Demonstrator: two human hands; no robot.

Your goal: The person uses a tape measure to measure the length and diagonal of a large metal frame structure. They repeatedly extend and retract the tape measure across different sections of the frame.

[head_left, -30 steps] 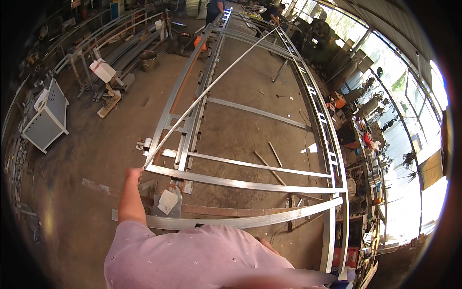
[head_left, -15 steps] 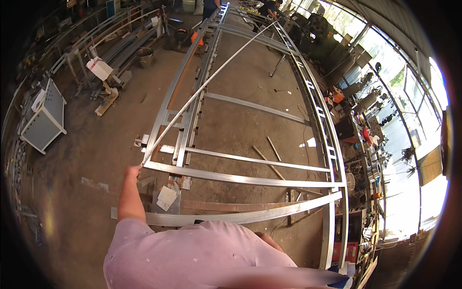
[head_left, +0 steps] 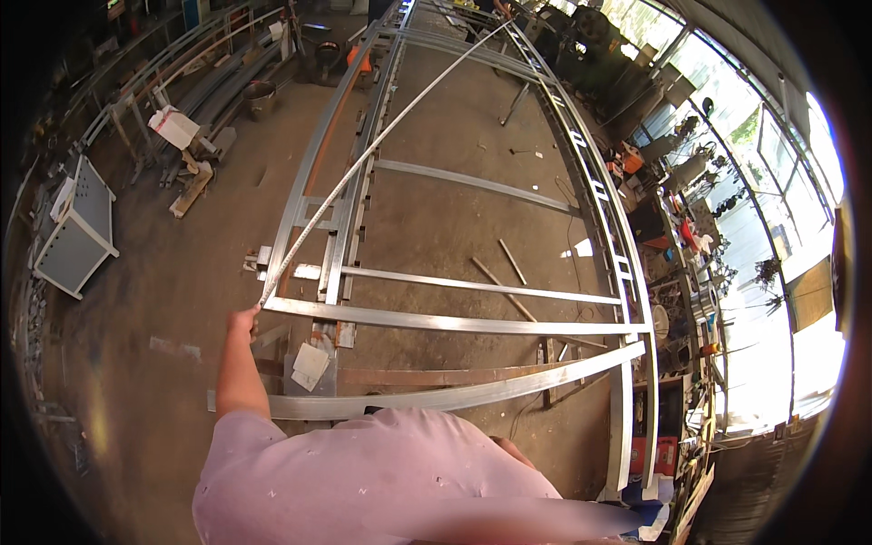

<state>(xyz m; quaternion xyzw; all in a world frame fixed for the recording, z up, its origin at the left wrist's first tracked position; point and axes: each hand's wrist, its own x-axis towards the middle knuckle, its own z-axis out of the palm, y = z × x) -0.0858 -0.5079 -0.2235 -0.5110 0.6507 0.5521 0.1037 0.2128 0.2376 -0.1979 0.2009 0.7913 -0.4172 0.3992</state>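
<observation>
My left hand (head_left: pixel 243 320) is closed around the near end of a measuring tape (head_left: pixel 374 145), at the near left corner of a large metal frame (head_left: pixel 454 322). Its fingers are mostly turned away, and a tape case cannot be made out. Pulled straight, the tape runs diagonally across the frame to its far right corner. Another person's hand (head_left: pixel 502 9) is near that far end, small and partly cut off. Of my right arm only a bit shows beside my pink shirt (head_left: pixel 363 472); the right hand is hidden.
A loose metal bar (head_left: pixel 472 391) crosses just in front of me. A grey panelled box frame (head_left: pixel 77 232) stands at the left, near a bucket (head_left: pixel 259 98) and stacked metal lengths. Cluttered shelving (head_left: pixel 695 309) lines the right. Thin rods (head_left: pixel 500 286) lie on the floor inside the frame.
The view has tipped slightly, so the frame sits higher in the picture and the people at the far end are mostly cut off. My left hand stays at the corner with the tape.
</observation>
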